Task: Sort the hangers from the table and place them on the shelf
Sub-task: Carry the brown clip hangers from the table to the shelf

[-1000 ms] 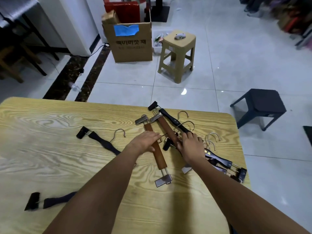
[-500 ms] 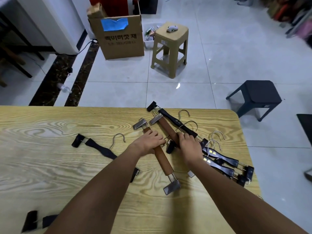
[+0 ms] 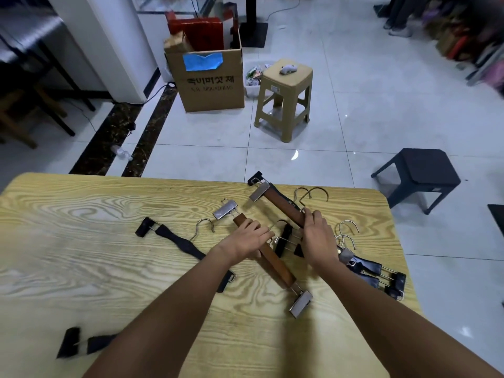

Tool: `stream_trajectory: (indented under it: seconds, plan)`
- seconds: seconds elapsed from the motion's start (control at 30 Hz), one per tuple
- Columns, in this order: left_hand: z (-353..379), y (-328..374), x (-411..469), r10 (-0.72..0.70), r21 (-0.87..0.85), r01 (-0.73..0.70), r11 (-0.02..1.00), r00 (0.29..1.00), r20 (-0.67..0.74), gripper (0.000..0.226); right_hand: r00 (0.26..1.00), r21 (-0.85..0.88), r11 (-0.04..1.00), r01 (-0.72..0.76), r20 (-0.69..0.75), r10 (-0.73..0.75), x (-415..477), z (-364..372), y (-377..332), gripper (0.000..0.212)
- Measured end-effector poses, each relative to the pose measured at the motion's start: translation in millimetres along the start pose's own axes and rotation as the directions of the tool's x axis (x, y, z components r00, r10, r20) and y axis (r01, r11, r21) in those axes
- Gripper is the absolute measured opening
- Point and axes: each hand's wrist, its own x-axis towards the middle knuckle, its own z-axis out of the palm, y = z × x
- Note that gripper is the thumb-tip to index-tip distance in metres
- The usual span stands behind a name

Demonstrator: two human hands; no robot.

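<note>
Clip hangers lie scattered on a light wooden table [image 3: 81, 241]. My left hand [image 3: 245, 240] grips the middle of a brown wooden hanger [image 3: 275, 264] with metal clips at both ends. My right hand [image 3: 317, 238] holds a second brown hanger [image 3: 281, 203], its far end raised off the table. Under it lies a black hanger [image 3: 257, 177]. A black hanger [image 3: 174, 238] lies left of my hands. Several more black hangers [image 3: 376, 271] are piled at the right edge. Another black hanger [image 3: 81, 345] lies near the front left, partly hidden by my arm.
Beyond the table are a cardboard box [image 3: 212, 83], a beige plastic stool [image 3: 285, 99] and a dark stool [image 3: 420, 175] on the tiled floor. No shelf is in view. A person's feet [image 3: 396, 30] show at the far right.
My right hand has taken hold of the second brown hanger and lifted it slightly. My left hand stays on the first brown hanger. The camera has tilted up a little.
</note>
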Motion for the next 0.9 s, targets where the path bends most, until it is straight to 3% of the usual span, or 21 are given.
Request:
stream_trajectory:
  seconds: [0.17, 0.33, 0.67, 0.8, 0.9]
  plan:
    - [-12, 5, -3, -0.019, 0.041, 0.019, 0.999, 1.0, 0.0, 0.048, 0.998, 0.072, 0.997, -0.022, -0.062, 0.026, -2, -9, 5, 0.061]
    - [-20, 6, -5, -0.03, 0.105, 0.029, 0.994, 1.0, 0.007, 0.032, 0.994, 0.153, 0.984, -0.089, -0.049, 0.097, -5, -15, 9, 0.034]
    - [-12, 6, -2, -0.075, 0.116, 0.071, 0.991, 0.997, 0.028, 0.036, 0.993, 0.173, 0.978, -0.114, 0.034, 0.11, -14, 6, 16, 0.035]
    - [-6, 2, -9, -0.149, 0.015, 0.149, 0.989, 0.988, -0.041, 0.037, 0.994, 0.201, 0.974, -0.102, -0.007, 0.106, -14, 2, 16, 0.035]
    - [-7, -1, -17, -0.182, -0.057, 0.181, 0.982, 0.983, -0.013, 0.044, 0.993, 0.222, 0.97, -0.098, -0.04, 0.109, -12, -4, 15, 0.035]
